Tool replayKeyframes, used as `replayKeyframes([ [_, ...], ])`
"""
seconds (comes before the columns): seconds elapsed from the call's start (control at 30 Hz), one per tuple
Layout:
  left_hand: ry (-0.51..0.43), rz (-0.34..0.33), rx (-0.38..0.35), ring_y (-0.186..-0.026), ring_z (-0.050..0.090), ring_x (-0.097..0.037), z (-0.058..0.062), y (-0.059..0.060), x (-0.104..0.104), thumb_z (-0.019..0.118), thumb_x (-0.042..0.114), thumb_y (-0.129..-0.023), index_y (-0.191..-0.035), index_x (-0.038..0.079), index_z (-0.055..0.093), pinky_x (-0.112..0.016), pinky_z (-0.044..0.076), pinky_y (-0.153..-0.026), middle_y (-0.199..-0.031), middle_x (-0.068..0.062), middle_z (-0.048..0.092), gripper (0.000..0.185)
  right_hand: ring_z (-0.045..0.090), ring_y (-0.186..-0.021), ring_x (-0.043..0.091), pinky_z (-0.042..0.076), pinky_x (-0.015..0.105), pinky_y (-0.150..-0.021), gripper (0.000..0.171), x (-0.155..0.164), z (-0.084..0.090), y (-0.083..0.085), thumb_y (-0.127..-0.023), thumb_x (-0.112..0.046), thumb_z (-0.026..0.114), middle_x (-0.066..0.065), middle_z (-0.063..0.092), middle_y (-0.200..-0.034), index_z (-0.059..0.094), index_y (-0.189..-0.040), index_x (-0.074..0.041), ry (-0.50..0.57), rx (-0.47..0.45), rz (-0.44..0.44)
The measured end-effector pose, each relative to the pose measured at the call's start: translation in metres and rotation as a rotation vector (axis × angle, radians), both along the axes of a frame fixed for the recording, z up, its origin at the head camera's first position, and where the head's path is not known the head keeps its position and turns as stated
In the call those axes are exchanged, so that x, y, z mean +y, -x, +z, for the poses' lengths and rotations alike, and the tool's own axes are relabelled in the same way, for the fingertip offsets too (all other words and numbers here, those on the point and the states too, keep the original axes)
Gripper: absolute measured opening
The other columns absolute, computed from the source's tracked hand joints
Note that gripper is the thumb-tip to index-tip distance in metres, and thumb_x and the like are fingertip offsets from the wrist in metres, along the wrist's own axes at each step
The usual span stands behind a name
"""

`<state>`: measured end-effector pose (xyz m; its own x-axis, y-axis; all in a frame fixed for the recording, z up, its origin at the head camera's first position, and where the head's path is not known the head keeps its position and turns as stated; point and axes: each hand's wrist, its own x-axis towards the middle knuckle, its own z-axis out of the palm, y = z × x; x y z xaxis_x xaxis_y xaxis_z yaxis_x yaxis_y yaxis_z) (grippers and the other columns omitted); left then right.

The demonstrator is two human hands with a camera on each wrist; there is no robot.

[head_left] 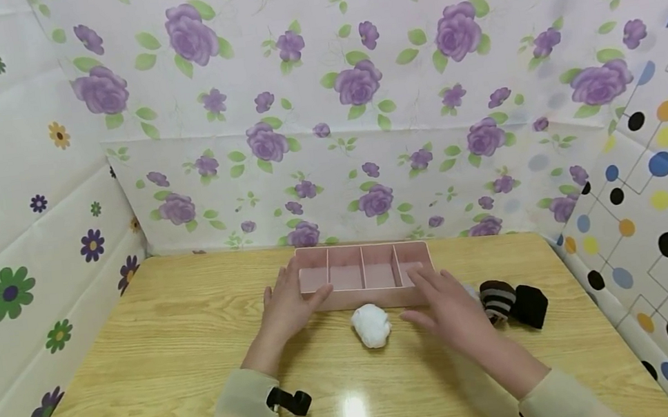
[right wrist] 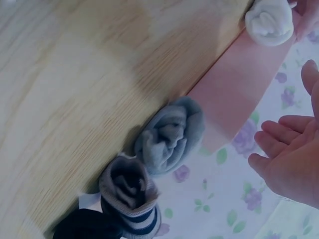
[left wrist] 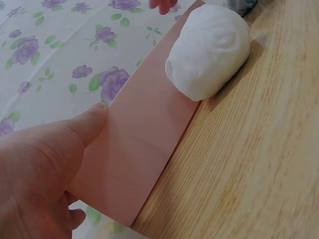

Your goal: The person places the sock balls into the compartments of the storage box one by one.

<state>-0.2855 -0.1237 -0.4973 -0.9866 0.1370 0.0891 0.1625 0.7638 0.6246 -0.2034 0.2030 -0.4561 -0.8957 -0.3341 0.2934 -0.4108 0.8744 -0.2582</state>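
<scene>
A pink box with several compartments in a row (head_left: 345, 301) stands on the wooden table. My left hand (head_left: 286, 305) holds its left end; in the left wrist view the thumb (left wrist: 92, 122) lies at the top rim and the other fingers bend round the end. A rolled white sock (head_left: 371, 326) lies against the box's front wall. Over the box's right end is my right hand (head_left: 455, 308), fingers spread, nothing in its grasp. Beside this hand sit a rolled grey sock (right wrist: 172, 134), a striped sock (head_left: 498, 300) and a black sock (head_left: 530, 307).
The wooden table (head_left: 203, 364) reaches back to a wall of flowered cloth (head_left: 329, 167). More patterned cloth hangs on the left side (head_left: 29, 225) and the dotted right side (head_left: 649, 225). A black wrist strap (head_left: 289, 400) shows at the left sleeve.
</scene>
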Motion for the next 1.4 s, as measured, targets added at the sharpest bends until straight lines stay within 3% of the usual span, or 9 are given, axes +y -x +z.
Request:
replayKeyframes([
  [0.1, 0.0, 0.002, 0.002, -0.168, 0.016, -0.043, 0.0, 0.0, 0.0, 0.066, 0.068, -0.104, -0.177, 0.004, 0.008, -0.076, 0.007, -0.129, -0.18, -0.024, 0.023, 0.113, 0.043, -0.15, 0.059, 0.039, 0.073, -0.119, 0.084, -0.005, -0.001, -0.003, -0.101, -0.045, 0.081, 0.022, 0.049, -0.167, 0.048, -0.166, -0.003, 0.017, -0.013, 0.01],
  [0.4, -0.002, 0.001, 0.008, -0.167, 0.018, -0.042, 0.0, -0.001, -0.001, 0.066, 0.068, -0.103, -0.177, 0.005, 0.009, -0.077, 0.008, -0.128, -0.18, -0.022, 0.024, 0.113, 0.062, -0.137, 0.046, 0.047, 0.068, -0.115, 0.085, -0.02, -0.002, -0.009, -0.095, -0.052, 0.084, 0.021, 0.062, -0.154, 0.056, -0.162, -0.008, 0.017, 0.01, 0.063],
  [0.6, 0.001, 0.007, 0.008, -0.167, 0.017, -0.042, -0.001, 0.0, -0.002, 0.067, 0.067, -0.103, -0.177, 0.004, 0.009, -0.077, 0.008, -0.128, -0.18, -0.023, 0.024, 0.113, 0.066, -0.133, 0.041, 0.06, 0.061, -0.1, 0.08, -0.029, -0.011, -0.007, -0.093, -0.053, 0.086, 0.013, 0.065, -0.153, 0.06, -0.159, -0.016, 0.012, -0.018, 0.098],
  [0.77, 0.004, 0.007, 0.003, -0.167, 0.017, -0.043, -0.002, 0.001, -0.002, 0.067, 0.067, -0.103, -0.177, 0.005, 0.009, -0.078, 0.008, -0.128, -0.179, -0.024, 0.025, 0.113, 0.067, -0.132, 0.036, 0.062, 0.059, -0.096, 0.083, -0.035, -0.018, -0.004, -0.088, -0.051, 0.09, 0.01, 0.068, -0.149, 0.06, -0.16, -0.024, 0.002, -0.002, 0.14],
  [1.03, -0.011, 0.007, 0.016, -0.167, 0.019, -0.045, -0.001, 0.001, 0.0, 0.07, 0.063, -0.103, -0.177, 0.005, 0.013, -0.079, 0.01, -0.127, -0.178, -0.023, 0.03, 0.11, 0.065, -0.135, 0.037, 0.061, 0.057, -0.098, 0.087, -0.042, -0.024, -0.002, -0.088, -0.053, 0.09, 0.012, 0.066, -0.152, 0.062, -0.157, -0.01, -0.065, -0.031, 0.119],
  [1.4, -0.009, 0.008, 0.018, -0.167, 0.019, -0.044, 0.0, 0.0, -0.001, 0.068, 0.067, -0.102, -0.177, 0.005, 0.014, -0.079, 0.01, -0.127, -0.179, -0.022, 0.027, 0.111, 0.071, -0.126, 0.035, 0.063, 0.053, -0.089, 0.088, -0.051, -0.03, 0.003, -0.09, -0.055, 0.089, 0.01, 0.068, -0.151, 0.059, -0.159, -0.008, -0.079, -0.084, 0.097],
])
